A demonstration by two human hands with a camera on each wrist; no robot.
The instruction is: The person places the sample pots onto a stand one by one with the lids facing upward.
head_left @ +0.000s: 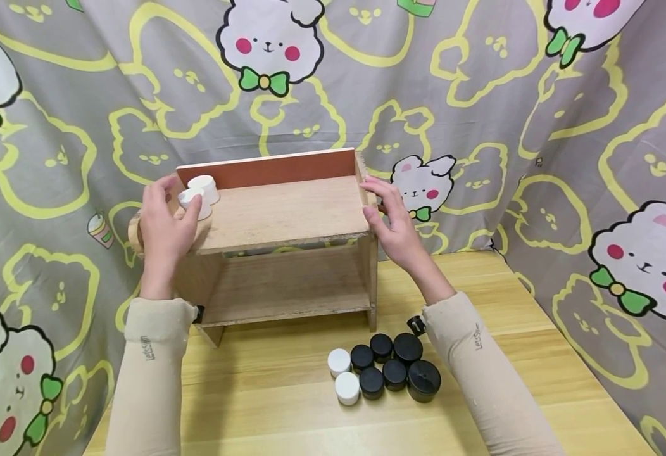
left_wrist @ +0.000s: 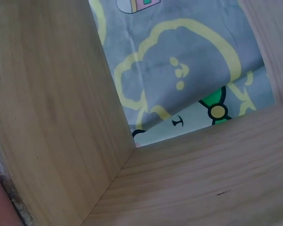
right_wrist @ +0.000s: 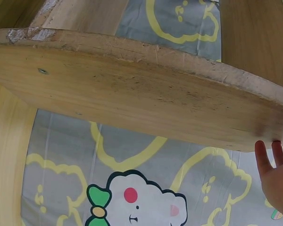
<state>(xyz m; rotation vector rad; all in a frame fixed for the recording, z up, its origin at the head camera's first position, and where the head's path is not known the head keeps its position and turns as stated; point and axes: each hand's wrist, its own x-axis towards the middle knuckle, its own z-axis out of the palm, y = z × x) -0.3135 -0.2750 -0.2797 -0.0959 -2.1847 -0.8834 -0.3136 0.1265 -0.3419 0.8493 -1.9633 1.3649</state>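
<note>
Grey curtain (head_left: 287, 114) printed with cartoon animals hangs behind and beside a pale, wood-grained worktop (head_left: 276, 405). In the head view, a two-level wooden shelf (head_left: 290, 206) stands on it. Two upper white containers (head_left: 203, 183) sit at the left end of its top board, one in front of the other. Nearer the person, two lower white containers (head_left: 347, 387) and six black containers (head_left: 394, 375) cluster on the worktop. The left hand (head_left: 164, 221) has its fingers bent round the shelf's left end; its thumb overlaps the front container, though whether it presses it I cannot tell. The right hand (head_left: 397, 223) laps thumb and forefinger over the right end panel, spread only a little.

Steadying or setting the shelf by its ends seems the step in hand. Next, I judge, calls for easing off both ends without nudging the upper pair, then reaching down to the cluster.

From the left wrist, bare inner boards meet at a corner, curtain beyond; only a sliver of skin shows, so the grip cannot be read.

From the right wrist, two nearly straight fingers touch the end panel's outer face.
</note>
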